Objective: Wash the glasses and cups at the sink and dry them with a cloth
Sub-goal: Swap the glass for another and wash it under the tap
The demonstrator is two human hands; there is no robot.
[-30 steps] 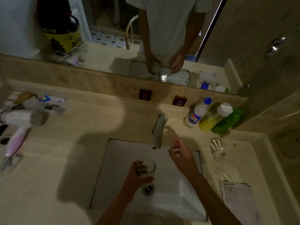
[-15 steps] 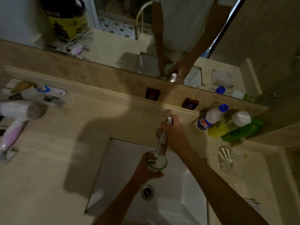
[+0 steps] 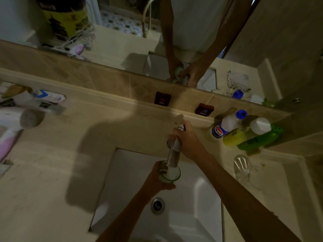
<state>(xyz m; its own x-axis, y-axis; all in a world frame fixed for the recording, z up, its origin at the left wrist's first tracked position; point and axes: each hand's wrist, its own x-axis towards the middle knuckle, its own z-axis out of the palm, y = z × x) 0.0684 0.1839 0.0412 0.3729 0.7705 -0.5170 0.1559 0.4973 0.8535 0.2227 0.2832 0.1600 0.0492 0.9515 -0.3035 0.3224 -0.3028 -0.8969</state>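
Note:
My left hand (image 3: 157,179) grips a clear drinking glass (image 3: 170,174) upright over the white sink (image 3: 132,172), right under the spout of the metal faucet (image 3: 173,152). The glass looks whitish inside, as if water is running into it. My right hand (image 3: 187,142) is wrapped around the faucet handle at the back of the tap. A second clear stemmed glass (image 3: 242,167) lies on its side on the counter, right of the sink. No cloth is in view.
Three bottles, a blue-capped one (image 3: 227,124), a yellow one (image 3: 234,137) and a green one (image 3: 258,138), lean in the back right corner. A hair dryer (image 3: 15,119) and tubes (image 3: 47,100) lie at the left. The drain (image 3: 157,205) sits below the glass. A mirror runs along the back.
My right hand went from hovering over the sink to gripping the faucet handle. My left hand raised the glass from above the drain to just under the spout.

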